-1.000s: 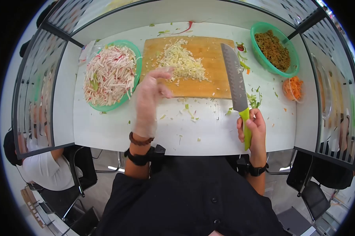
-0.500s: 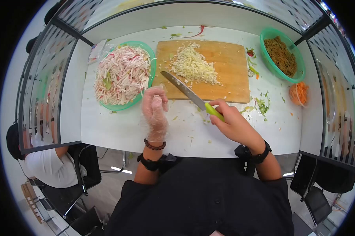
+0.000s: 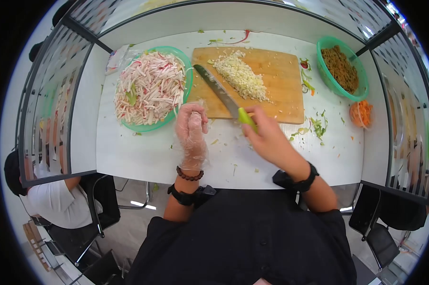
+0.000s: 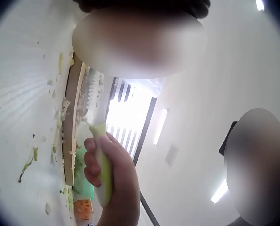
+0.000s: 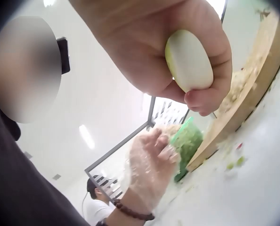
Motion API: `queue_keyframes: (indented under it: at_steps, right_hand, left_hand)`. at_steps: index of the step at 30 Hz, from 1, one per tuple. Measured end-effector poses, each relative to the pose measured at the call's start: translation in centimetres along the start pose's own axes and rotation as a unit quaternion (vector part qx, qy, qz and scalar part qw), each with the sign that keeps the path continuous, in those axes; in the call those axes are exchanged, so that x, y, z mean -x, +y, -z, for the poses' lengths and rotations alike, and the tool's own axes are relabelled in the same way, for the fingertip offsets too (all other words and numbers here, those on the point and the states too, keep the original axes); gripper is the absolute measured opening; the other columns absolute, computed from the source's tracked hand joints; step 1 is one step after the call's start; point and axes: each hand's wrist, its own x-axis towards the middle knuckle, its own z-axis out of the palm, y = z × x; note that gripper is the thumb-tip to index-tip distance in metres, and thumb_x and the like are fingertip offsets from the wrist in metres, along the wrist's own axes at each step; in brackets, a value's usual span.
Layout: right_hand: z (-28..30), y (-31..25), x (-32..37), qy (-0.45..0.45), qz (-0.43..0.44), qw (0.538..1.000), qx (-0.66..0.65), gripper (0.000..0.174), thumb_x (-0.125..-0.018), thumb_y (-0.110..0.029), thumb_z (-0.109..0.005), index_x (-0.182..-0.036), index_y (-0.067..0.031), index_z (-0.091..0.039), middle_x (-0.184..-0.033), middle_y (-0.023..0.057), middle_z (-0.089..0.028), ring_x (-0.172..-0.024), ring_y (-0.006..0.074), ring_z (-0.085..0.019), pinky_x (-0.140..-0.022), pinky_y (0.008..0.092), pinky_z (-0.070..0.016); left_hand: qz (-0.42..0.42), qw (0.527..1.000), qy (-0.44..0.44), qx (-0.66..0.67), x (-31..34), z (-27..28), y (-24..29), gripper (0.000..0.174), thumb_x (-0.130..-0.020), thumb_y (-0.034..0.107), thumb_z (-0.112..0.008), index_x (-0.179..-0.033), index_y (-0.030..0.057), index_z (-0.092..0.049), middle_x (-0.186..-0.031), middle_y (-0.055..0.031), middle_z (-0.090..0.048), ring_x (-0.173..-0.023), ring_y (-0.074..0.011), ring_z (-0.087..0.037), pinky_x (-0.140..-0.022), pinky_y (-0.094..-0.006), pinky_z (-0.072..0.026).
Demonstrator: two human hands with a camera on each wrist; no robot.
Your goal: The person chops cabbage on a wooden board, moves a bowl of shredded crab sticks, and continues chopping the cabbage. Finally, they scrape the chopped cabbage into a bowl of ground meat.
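My right hand (image 3: 269,137) grips the green and white handle of a kitchen knife (image 3: 219,92). Its blade lies over the wooden cutting board (image 3: 283,71), along the left side of a pile of finely chopped pale vegetable (image 3: 240,76). In the right wrist view, the fingers wrap the handle, whose pale butt end shows. My left hand (image 3: 192,130), in a clear plastic glove, hovers off the board's lower left corner with fingers loosely curled and nothing in them. Beside it stands a green bowl (image 3: 189,88) heaped with white and pink shredded vegetable (image 3: 150,88).
At the back right stands a green bowl (image 3: 321,71) of brown minced filling (image 3: 340,69). A small container of orange shreds (image 3: 361,114) is just below it. Green scraps (image 3: 319,126) lie right of the board. Low white partitions (image 3: 83,114) enclose the table's sides and back.
The knife has swung from upright at the board's right to a leftward slant, then moved up along the pile. My left hand has drawn back from the board, its fingers curling in.
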Motion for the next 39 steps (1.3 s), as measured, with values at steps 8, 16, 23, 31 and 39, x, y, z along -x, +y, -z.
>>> queue_keyframes:
  at_steps: [8,16,23,31,39]
  right_hand:
    - [-2.0,-0.3,-0.1,0.077,-0.058,0.994,0.055,0.029,-0.094,-0.009,-0.054,-0.118,0.0042,-0.044,-0.078,0.0305,-0.061,-0.075,0.0492,-0.060,-0.068,0.0545,-0.0462]
    - [-3.9,-0.8,-0.3,0.054,-0.007,0.998,0.039,0.029,-0.094,-0.009,-0.054,-0.120,0.0031,-0.048,-0.080,0.0304,-0.062,-0.077,0.0487,-0.061,-0.068,0.0525,-0.0481]
    - [5.3,-1.1,-0.8,0.078,-0.185,0.979,0.014,0.025,-0.094,-0.016,-0.061,-0.107,0.0051,-0.060,-0.078,0.0244,-0.065,-0.069,0.0432,-0.061,-0.063,0.0410,-0.0490]
    - [11.4,6.5,-4.7,0.111,0.046,0.920,0.373,0.021,-0.094,-0.017,-0.059,-0.101,0.0032,-0.057,-0.076,0.0254,-0.062,-0.072,0.0450,-0.060,-0.064,0.0489,-0.0465]
    - [11.0,3.8,-5.1,-0.020,0.059,0.930,0.361,0.025,-0.094,-0.022,-0.060,-0.101,0.0018,-0.056,-0.078,0.0250,-0.062,-0.077,0.0444,-0.060,-0.067,0.0516,-0.0449]
  left_hand:
    - [0.018,0.999,-0.013,0.028,0.1,-0.3,0.0,0.014,-0.094,0.015,-0.049,-0.101,0.0053,-0.057,-0.076,-0.0014,-0.051,-0.062,-0.0051,-0.042,-0.053,-0.0191,-0.0344]
    - [0.037,0.998,-0.030,0.045,0.4,-0.4,0.1,0.014,-0.096,0.017,-0.049,-0.103,0.0062,-0.056,-0.077,-0.0005,-0.051,-0.061,-0.0040,-0.040,-0.053,-0.0184,-0.0329]
    - [0.045,0.999,-0.029,-0.007,0.4,-0.3,0.4,0.014,-0.094,0.017,-0.048,-0.098,0.0069,-0.056,-0.074,-0.0001,-0.049,-0.060,-0.0055,-0.041,-0.054,-0.0200,-0.0334]
    - [0.060,0.997,-0.036,0.016,0.5,-0.1,0.2,0.013,-0.095,0.015,-0.051,-0.098,0.0042,-0.058,-0.078,0.0024,-0.051,-0.071,-0.0061,-0.046,-0.065,-0.0217,-0.0384]
    - [0.074,0.997,-0.037,0.000,0.5,0.0,-0.2,0.012,-0.095,0.014,-0.052,-0.097,0.0042,-0.058,-0.077,0.0023,-0.051,-0.069,-0.0057,-0.045,-0.062,-0.0223,-0.0383]
